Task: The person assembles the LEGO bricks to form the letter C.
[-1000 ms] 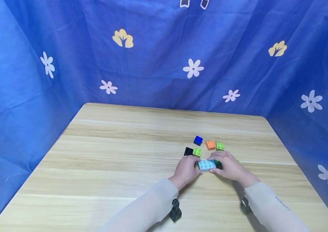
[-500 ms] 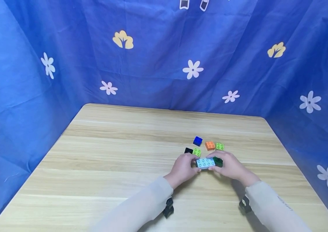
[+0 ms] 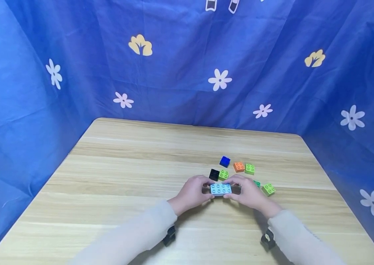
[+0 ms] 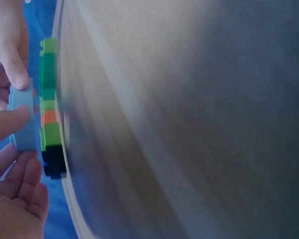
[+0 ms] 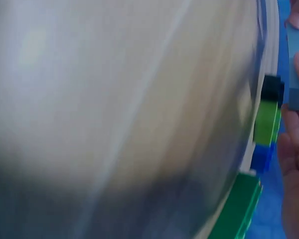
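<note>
A light blue building brick (image 3: 220,189) with two rows of studs is held level by both hands, studs up. My left hand (image 3: 191,193) pinches its left end between thumb and fingers; my right hand (image 3: 247,192) grips the right end the same way. In the left wrist view a gap shows between the light blue brick (image 4: 24,119) and the tabletop. Just behind the hands lie a black brick (image 3: 214,175) and a lime green brick (image 3: 223,175), side by side. Beyond the right hand, a green brick (image 3: 257,183) is mostly hidden.
Farther back on the wooden table (image 3: 124,165) lie a dark blue brick (image 3: 224,161), an orange brick (image 3: 238,166) and a lime brick (image 3: 249,169). Another lime brick (image 3: 268,189) is right of the right hand. A blue flowered curtain (image 3: 180,66) surrounds the table's back and sides.
Both hands have moved left together, carrying the light blue brick. The lime brick and part of the green brick by the right hand have come into sight; the loose bricks look unmoved.
</note>
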The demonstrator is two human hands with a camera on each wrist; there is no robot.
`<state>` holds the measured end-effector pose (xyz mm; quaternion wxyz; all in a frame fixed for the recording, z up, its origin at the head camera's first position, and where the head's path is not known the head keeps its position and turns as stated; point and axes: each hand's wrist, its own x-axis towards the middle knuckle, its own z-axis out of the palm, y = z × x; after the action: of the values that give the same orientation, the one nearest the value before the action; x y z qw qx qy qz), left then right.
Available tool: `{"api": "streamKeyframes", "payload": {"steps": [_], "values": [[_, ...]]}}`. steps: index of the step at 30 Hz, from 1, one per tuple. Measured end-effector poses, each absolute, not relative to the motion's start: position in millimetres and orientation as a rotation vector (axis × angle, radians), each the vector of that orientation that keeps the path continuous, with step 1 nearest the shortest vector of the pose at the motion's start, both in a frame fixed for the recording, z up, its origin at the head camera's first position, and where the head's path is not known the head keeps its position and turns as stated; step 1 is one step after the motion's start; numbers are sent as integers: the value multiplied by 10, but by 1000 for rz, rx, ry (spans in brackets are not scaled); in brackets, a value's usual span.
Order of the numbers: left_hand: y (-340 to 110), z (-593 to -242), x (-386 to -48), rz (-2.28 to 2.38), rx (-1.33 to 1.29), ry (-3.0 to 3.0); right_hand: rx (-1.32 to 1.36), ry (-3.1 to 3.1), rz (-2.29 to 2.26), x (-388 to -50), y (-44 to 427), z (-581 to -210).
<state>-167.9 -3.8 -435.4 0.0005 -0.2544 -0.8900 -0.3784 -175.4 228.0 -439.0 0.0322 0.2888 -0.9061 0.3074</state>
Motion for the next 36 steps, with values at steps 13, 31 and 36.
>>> {"api": "streamKeyframes", "payload": {"steps": [13, 31, 36], "values": [[-452, -4348, -1613, -1129, -868, -2804, 906, -2754, 1126, -1690, 1901, -4509], [-817, -4411, -1566, -1141, -808, -2810, 976, -2746, 1072, -1675, 1490, -4537], [-855, -4420, -1567, -1154, -794, -2829, 965, -2748, 1109, -1675, 1440, -4577]]}}
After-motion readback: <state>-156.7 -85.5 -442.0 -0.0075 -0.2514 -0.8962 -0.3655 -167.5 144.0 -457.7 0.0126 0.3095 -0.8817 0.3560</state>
